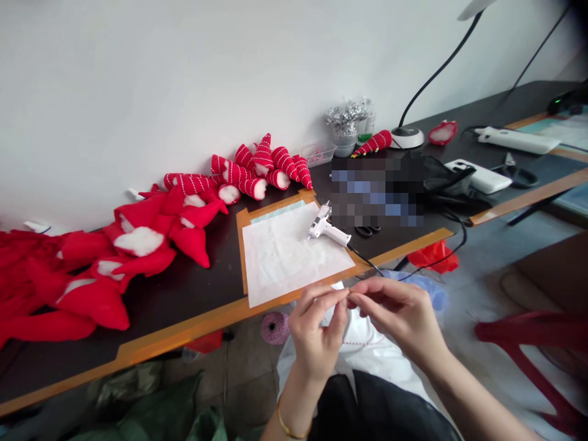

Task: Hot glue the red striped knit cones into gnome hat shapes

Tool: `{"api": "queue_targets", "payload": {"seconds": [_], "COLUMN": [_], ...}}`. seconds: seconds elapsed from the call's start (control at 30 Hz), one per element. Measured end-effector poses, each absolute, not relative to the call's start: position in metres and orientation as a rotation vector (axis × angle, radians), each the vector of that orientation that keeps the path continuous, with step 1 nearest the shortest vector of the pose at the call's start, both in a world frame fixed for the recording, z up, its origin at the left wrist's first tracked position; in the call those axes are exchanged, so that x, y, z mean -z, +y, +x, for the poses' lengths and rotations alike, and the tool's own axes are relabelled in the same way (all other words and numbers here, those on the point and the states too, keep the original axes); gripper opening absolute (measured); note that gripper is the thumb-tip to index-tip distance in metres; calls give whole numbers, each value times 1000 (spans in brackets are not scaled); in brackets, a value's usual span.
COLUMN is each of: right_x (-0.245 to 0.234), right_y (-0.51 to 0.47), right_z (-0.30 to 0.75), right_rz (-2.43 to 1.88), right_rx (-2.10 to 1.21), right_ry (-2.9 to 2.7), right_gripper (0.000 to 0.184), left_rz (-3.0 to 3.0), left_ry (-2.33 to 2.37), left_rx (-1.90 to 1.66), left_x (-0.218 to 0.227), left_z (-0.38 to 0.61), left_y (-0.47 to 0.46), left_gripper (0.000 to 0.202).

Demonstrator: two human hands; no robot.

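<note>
Above my lap, the fingertips of my left hand [319, 327] and my right hand [399, 303] meet, each in a pinch. Whatever lies between them is too small to make out. A white cloth [367, 352] covers my lap beneath the hands, and a thin red-and-white cord [365, 343] lies across it. Just beyond my fingers, a white glue gun [328, 226] rests on a white sheet of paper [294, 257] at the table's edge. A spool of pinkish cord [274, 327] is below the table edge, left of my left hand.
Stuffed red fabric pieces [151, 239] crowd the table's left side. Several red cones with white stitching [248, 177] lie against the wall. Scissors [367, 228], a desk lamp [408, 137] and a silver-filled cup [344, 138] stand farther right. A red stool [519, 331] is at right.
</note>
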State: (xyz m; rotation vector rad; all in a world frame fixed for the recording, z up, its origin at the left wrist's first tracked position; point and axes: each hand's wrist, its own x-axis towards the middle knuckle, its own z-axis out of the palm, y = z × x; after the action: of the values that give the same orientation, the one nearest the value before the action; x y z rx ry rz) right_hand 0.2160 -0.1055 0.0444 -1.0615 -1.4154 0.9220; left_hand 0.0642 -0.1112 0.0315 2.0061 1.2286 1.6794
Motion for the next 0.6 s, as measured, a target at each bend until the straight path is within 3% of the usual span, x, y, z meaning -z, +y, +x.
{"api": "queue_targets", "payload": {"seconds": [0.13, 0.3, 0.47, 0.6], "right_x": [-40, -44, -51, -40], "right_y": [-104, -100, -94, -86], "right_z": [216, 215, 216, 216], "right_rz": [-1100, -1079, -1028, -918], "right_rx": [-862, -1133, -1588, -1684], "right_ry": [-1437, -1279, -1026, -916], "right_gripper": [7, 11, 24, 32], "left_rz": [2282, 2351, 1867, 1444], "left_ry": [1268, 1229, 1114, 977], "left_rx": [-1713, -1738, -1669, -1520], "left_x": [-29, -26, -26, -25], "left_z": [62, 62, 72, 78], "left_y": [-108, -106, -105, -104], "left_gripper": [17, 18, 12, 10]}}
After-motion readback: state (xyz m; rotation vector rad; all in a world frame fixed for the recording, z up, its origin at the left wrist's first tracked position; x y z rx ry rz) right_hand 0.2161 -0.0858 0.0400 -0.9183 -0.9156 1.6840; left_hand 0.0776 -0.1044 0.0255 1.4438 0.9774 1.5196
